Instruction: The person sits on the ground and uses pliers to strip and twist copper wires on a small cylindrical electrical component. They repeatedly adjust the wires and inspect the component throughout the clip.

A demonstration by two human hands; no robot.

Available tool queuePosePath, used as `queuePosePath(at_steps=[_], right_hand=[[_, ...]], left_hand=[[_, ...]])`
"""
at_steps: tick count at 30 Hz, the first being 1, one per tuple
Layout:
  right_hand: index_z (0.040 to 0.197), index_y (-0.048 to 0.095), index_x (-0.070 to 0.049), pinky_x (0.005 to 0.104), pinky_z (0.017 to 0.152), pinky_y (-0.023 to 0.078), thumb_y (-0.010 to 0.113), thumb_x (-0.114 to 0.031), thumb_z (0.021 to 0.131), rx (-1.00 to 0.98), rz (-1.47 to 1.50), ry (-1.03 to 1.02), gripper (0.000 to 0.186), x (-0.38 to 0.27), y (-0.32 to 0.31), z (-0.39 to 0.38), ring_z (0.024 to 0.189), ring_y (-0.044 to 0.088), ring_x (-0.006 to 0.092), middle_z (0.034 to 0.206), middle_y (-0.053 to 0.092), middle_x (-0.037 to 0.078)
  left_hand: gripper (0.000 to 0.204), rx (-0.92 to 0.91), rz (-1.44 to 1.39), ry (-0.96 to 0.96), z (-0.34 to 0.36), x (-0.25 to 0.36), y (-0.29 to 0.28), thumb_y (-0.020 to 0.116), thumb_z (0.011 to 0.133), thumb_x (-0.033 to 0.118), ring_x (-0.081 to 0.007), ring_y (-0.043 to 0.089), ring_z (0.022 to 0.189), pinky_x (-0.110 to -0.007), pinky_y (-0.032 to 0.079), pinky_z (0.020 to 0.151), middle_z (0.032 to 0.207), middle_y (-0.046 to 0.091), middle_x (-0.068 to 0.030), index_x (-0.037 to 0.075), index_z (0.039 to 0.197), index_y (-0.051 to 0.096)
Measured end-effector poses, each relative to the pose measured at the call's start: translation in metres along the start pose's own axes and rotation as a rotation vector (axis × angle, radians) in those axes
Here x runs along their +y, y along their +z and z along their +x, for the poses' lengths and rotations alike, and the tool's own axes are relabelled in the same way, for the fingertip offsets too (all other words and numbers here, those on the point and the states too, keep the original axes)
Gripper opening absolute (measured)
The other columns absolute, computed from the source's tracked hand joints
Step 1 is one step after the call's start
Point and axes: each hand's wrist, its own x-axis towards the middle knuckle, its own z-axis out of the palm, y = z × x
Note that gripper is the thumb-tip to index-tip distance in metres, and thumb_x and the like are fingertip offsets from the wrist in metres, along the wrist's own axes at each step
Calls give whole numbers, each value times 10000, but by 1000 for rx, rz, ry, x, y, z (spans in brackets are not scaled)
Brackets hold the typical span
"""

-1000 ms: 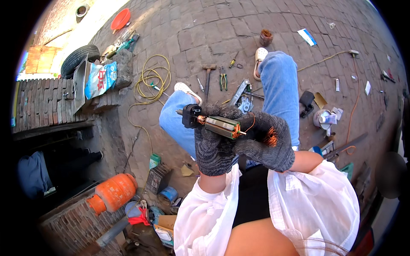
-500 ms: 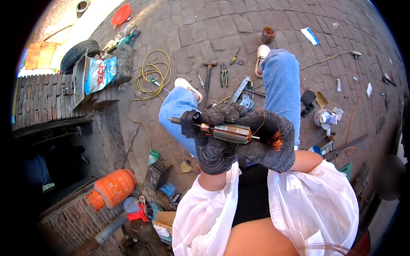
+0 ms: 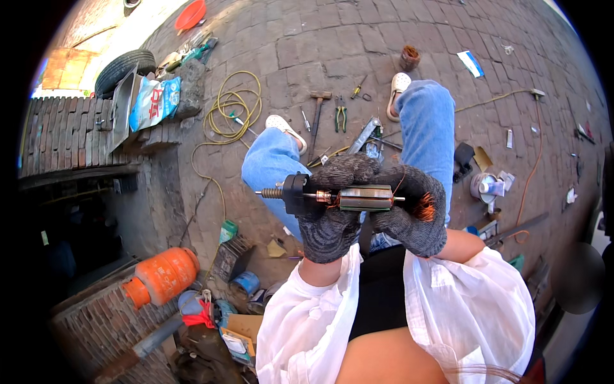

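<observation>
Both my hands wear dark grey knitted gloves and meet in front of my lap. My left hand (image 3: 329, 238) is closed around a motor armature (image 3: 366, 198), which lies level with a worm-threaded shaft, a black end bracket (image 3: 296, 194) and a copper commutator towards the left. My right hand (image 3: 412, 227) is curled at the armature's right end, its fingers against the core. A tuft of loose copper wire (image 3: 425, 207) sticks out of the right glove's grip. One thin strand rises near the shaft tip. The undersides of the armature and some fingers are hidden.
On the brick paving beyond my knees lie a hammer (image 3: 317, 121), pliers (image 3: 341, 118), a screwdriver (image 3: 359, 88) and a coiled yellow hose (image 3: 233, 105). A rusty tin (image 3: 410, 58) stands farther off. An orange gas cylinder (image 3: 167, 274) is at the left, a white bucket (image 3: 484, 187) at the right.
The armature and both hands have shifted slightly right in the picture, and the armature has turned to lie more level. The hold looks the same.
</observation>
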Motion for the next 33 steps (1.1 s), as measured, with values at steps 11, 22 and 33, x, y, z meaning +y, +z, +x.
queuePosePath(at_steps=[11,22,33], right_hand=[[935,586,-3,256,631,494,723,-154,705,-59,140,178,307,-6,-2,-1,687,597,109,803,640,83],[942,555,-1,201,459,408,662,-206,766,-151,337,246,290,2,0,-2,532,529,91,668,576,52],[1144,471,12,296,699,506,606,-290,796,-251,614,503,480,18,-3,-2,839,601,190,1001,591,141]], left_hand=[[391,130,-37,16,-12,-3,3,623,777,84,-293,522,1031,-460,458,868,1130,508,-142,62,1140,479],[433,232,-59,95,-1,0,12,780,651,259,-231,570,872,-383,436,828,925,604,-92,10,951,592],[636,140,-151,186,-1,-10,-1,847,534,186,-181,540,865,-354,432,802,915,571,-72,23,1047,509]])
